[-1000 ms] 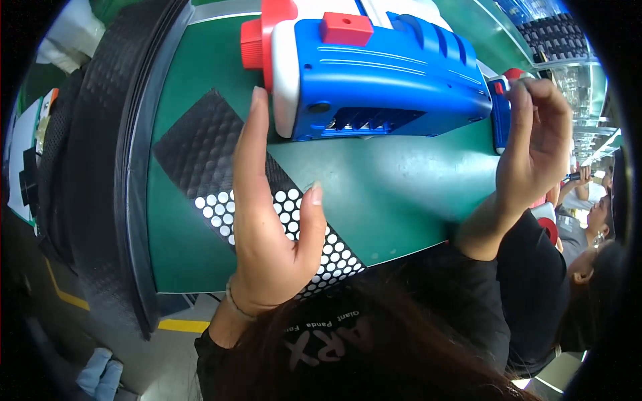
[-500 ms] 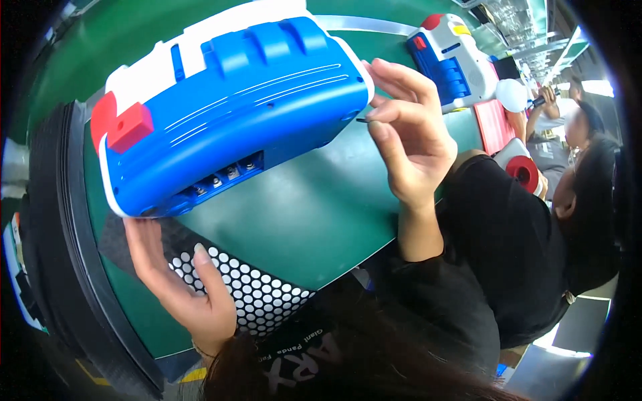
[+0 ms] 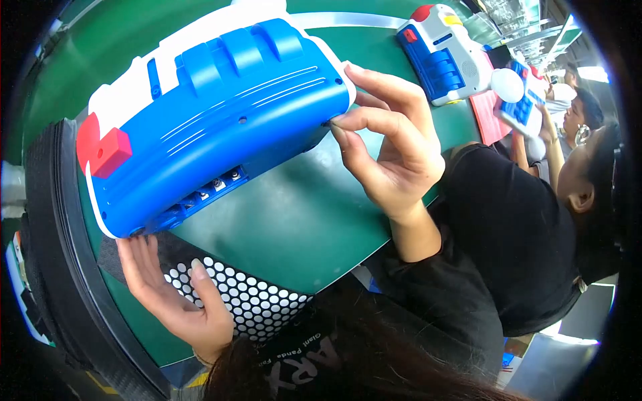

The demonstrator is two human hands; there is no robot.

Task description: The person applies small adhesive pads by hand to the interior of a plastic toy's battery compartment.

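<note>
A blue and white plastic toy housing (image 3: 221, 134) stands tilted on the bench, with a red block (image 3: 112, 152) at its left end. Several metal contacts (image 3: 217, 185) show in an opening along its lower side. My right hand (image 3: 401, 144) pinches thumb and forefinger together at the housing's right lower corner. Between those fingertips is a small dark piece, mostly hidden now. My left hand (image 3: 177, 304) rests its stretched fingertips against the left lower corner, thumb held apart; its fingertips are partly hidden by the housing.
A similar white and blue unit (image 3: 445, 57) lies at the back right beside a red tray (image 3: 487, 117). To the right sits a co-worker in black (image 3: 511, 234); farther off, hands hold another unit (image 3: 521, 100). A dark belt edge (image 3: 60, 254) borders the green bench (image 3: 287, 227) on the left.
My right hand has brought the small dark piece left, against the housing's right corner. In the picture, the housing sits slightly farther left and its left end lower. A co-worker's unit has come up.
</note>
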